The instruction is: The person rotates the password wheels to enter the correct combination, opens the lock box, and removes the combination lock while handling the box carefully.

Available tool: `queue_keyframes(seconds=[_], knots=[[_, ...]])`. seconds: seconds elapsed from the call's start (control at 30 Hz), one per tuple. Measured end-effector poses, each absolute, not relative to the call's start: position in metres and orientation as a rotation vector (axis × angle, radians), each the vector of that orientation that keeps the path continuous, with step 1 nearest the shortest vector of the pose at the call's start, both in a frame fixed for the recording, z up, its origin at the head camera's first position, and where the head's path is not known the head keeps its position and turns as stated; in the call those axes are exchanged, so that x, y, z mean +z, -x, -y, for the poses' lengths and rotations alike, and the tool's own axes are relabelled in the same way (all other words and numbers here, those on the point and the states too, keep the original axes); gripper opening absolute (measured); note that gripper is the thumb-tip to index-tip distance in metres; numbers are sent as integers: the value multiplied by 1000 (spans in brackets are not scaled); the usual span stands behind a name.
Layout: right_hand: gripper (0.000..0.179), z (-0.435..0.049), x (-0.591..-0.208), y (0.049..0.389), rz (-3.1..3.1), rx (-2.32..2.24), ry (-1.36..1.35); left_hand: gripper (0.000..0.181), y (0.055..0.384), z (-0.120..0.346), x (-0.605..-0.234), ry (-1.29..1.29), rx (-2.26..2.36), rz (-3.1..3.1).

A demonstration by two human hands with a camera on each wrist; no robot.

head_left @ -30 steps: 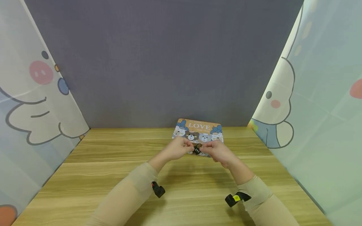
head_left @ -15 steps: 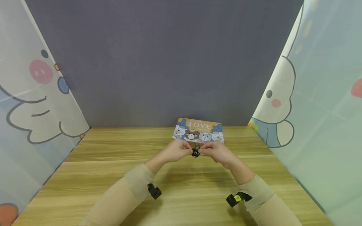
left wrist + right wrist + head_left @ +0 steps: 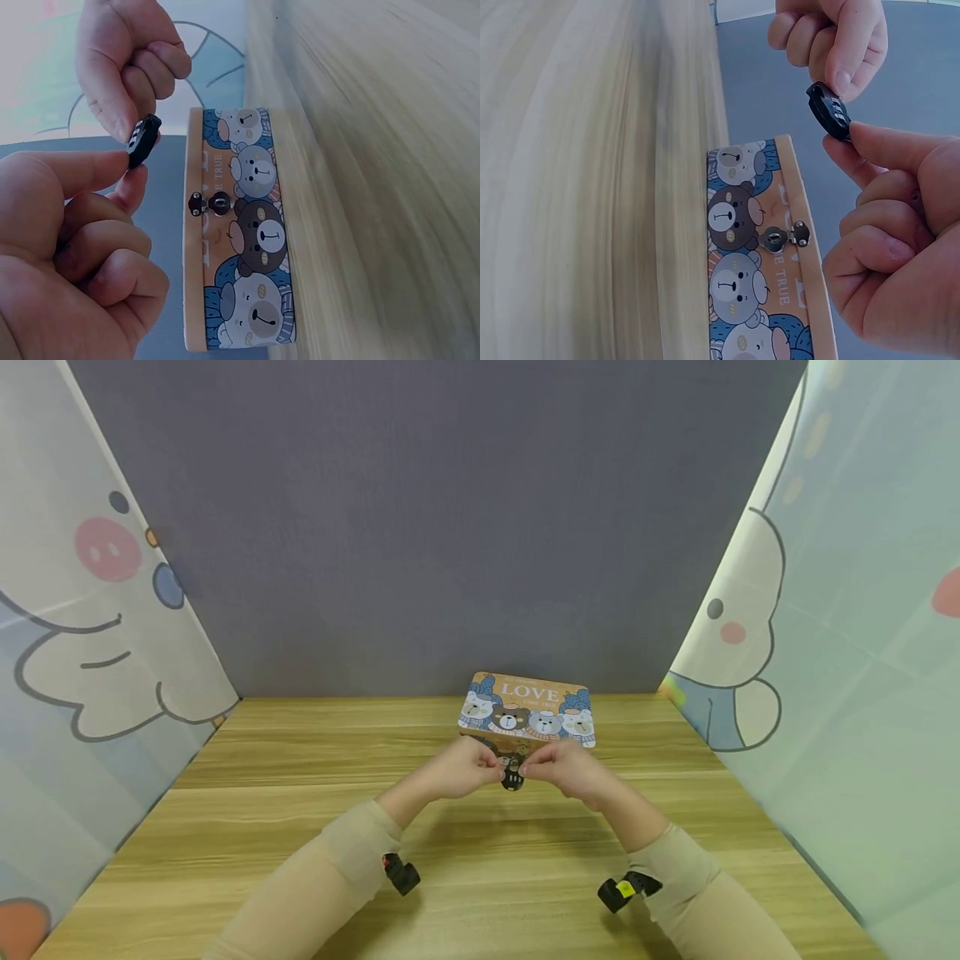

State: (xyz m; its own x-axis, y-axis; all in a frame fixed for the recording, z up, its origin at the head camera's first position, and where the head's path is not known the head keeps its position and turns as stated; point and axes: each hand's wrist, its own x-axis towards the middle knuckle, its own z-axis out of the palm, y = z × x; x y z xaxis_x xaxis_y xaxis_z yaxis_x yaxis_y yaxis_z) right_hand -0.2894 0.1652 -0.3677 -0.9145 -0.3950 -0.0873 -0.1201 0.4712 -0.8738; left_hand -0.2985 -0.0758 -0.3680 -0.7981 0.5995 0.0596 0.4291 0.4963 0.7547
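Note:
A small black combination padlock (image 3: 512, 780) with a row of number dials hangs in the air between both hands, in front of the box. My left hand (image 3: 467, 768) pinches one end of it between thumb and forefinger, the other fingers curled in. From the opposite side, my right hand (image 3: 570, 770) pinches the other end in the same way. A lidded box (image 3: 528, 702) printed with bears and the word LOVE stands behind them, its lid down. On its front is a metal clasp (image 3: 217, 202), apart from the padlock. The shackle cannot be made out clearly.
The box stands on a wood-grain table (image 3: 300, 827), near the dark grey panel (image 3: 442, 527) at the back. Curtains with cartoon animals hang at the left (image 3: 75, 635) and right (image 3: 825, 693). A small black camera sits on each wrist.
Both hands have drawn back from the box, toward the person and slightly left, with the padlock between them. More of the box's front shows. The box has stayed in place.

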Motion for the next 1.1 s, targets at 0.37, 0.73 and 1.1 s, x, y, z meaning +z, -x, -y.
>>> queue_keyframes(seconds=[0.37, 0.73, 1.1], knots=[[17, -154, -376, 289, -2423, -1355, 472, 34, 296, 83, -375, -905, 1113, -2511], [15, -143, -385, 290, -2439, -1256, 545, 50, 294, 90, -384, -849, 1043, -2462], [11, -133, -397, 294, -2456, -1210, 606, 50, 290, 95, -389, -836, 1039, -2434]])
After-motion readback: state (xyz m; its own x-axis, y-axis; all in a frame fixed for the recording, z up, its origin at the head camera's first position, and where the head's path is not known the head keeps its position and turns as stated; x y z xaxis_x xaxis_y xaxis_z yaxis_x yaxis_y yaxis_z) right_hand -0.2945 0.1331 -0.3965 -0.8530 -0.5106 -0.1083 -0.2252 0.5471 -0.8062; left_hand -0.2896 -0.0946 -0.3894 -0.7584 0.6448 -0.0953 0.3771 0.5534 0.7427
